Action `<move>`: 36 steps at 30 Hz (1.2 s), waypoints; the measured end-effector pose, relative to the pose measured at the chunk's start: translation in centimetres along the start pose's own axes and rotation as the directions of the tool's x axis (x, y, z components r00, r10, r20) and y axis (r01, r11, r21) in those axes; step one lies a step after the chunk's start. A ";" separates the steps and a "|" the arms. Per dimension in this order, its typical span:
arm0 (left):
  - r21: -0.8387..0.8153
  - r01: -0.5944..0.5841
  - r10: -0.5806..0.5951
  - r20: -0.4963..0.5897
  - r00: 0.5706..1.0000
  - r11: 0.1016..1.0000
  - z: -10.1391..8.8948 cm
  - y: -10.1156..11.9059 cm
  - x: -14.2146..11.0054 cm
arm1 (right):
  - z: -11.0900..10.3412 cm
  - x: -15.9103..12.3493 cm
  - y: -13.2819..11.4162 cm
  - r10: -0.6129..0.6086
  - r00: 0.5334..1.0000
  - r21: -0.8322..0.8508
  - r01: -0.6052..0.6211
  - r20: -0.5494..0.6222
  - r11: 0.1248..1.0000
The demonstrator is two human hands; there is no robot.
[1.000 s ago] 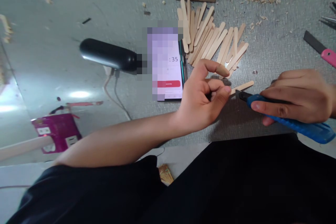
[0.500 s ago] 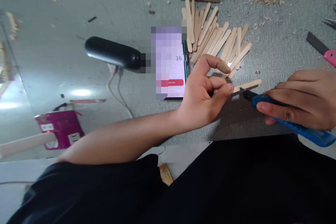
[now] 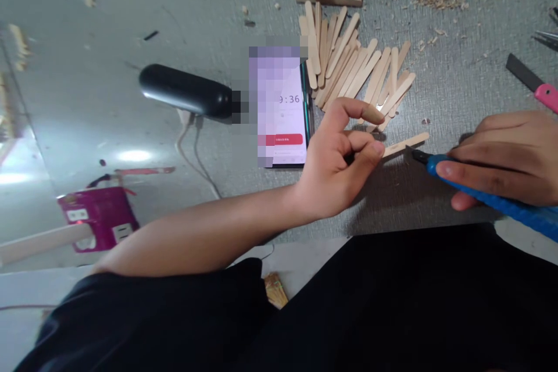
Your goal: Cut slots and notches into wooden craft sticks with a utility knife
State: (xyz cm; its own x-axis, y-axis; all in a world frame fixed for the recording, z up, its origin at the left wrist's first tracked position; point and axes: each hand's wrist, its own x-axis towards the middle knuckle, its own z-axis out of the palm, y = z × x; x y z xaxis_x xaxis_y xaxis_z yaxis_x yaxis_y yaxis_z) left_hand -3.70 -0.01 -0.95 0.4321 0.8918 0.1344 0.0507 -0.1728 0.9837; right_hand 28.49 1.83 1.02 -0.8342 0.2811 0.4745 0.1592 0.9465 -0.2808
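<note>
Pinched at one end between thumb and fingertip of the bare left hand (image 3: 337,165), the slim, pale, round-ended wooden stick (image 3: 396,146) juts rightward over the grey textured table (image 3: 462,75). It should prove light and stiff but splintery, best held by an end. Fingers of the right hand (image 3: 514,154) close around the blue plastic utility knife (image 3: 518,209), blade tip by the stick, contact unclear.

A grey table (image 3: 209,29) fills most of the scene, its surface finely textured and faintly shiny, especially toward the right. Light falls unevenly: a white oval reflection (image 3: 133,155) glows on the left half, a second glare (image 3: 12,176) sits at the far left side, and the near right is dimmer. A thin dark seam (image 3: 31,121) slants across the left. Beyond the table's near edge lies a pale floor (image 3: 26,288).
</note>
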 end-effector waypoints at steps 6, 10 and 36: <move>0.007 -0.058 0.058 0.029 0.998 0.998 0.2 0.0 0.4 | 0.6 0.3 -0.2 0.015 1.000 0.016 -0.015 0.010 1.000; 0.008 -0.042 0.041 0.030 0.999 0.999 0.2 0.1 0.5 | 0.7 0.2 -0.5 0.049 0.999 0.008 -0.049 0.012 0.999; 0.080 -0.028 0.024 0.044 0.999 0.996 0.0 1.1 0.9 | 1.1 0.4 -0.2 -0.015 1.000 0.037 0.015 -0.015 0.999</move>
State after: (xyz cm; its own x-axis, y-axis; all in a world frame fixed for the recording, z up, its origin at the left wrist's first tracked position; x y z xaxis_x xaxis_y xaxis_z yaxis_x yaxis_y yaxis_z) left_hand -3.20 0.60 0.26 0.4726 0.8679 0.1527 0.1110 -0.2305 0.9667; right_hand 27.49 1.58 0.34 -0.8285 0.2694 0.4909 0.1269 0.9442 -0.3039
